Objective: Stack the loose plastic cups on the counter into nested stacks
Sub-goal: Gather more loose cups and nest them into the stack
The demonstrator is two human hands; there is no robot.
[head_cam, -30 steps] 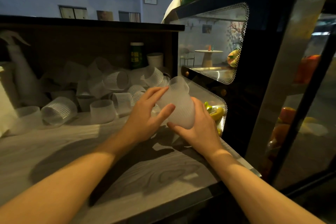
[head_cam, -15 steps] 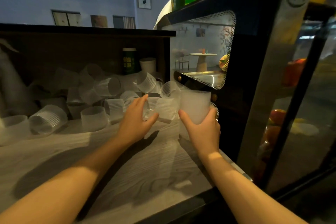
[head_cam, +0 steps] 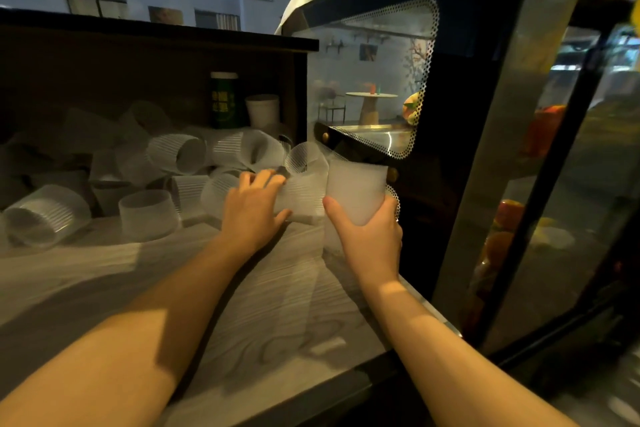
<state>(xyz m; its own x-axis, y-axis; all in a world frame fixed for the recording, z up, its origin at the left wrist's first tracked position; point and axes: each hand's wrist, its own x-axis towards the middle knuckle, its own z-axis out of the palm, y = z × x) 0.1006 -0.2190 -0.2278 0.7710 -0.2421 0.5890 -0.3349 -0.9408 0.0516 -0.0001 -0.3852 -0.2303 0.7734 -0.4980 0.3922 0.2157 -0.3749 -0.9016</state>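
Note:
My right hand [head_cam: 369, 236] grips a frosted nested stack of cups [head_cam: 356, 191], held upright just above the counter's right side. My left hand [head_cam: 252, 208] has its fingers curled over a ribbed clear cup [head_cam: 304, 199] lying on its side right beside the stack. Behind them, several loose translucent cups lie scattered on the wood-grain counter [head_cam: 145, 288], among them one on its side at the far left [head_cam: 45, 215] and one standing upside down [head_cam: 149, 215].
A dark glass display case [head_cam: 433, 149] with fruit inside stands against the counter's right edge. A green canister [head_cam: 224, 100] and a white paper cup [head_cam: 262, 110] stand at the back under a dark shelf [head_cam: 156, 31].
My right hand turned the stack upright and carried it right and back. My left hand let go of the stack, reached forward and closed over a loose cup on its side.

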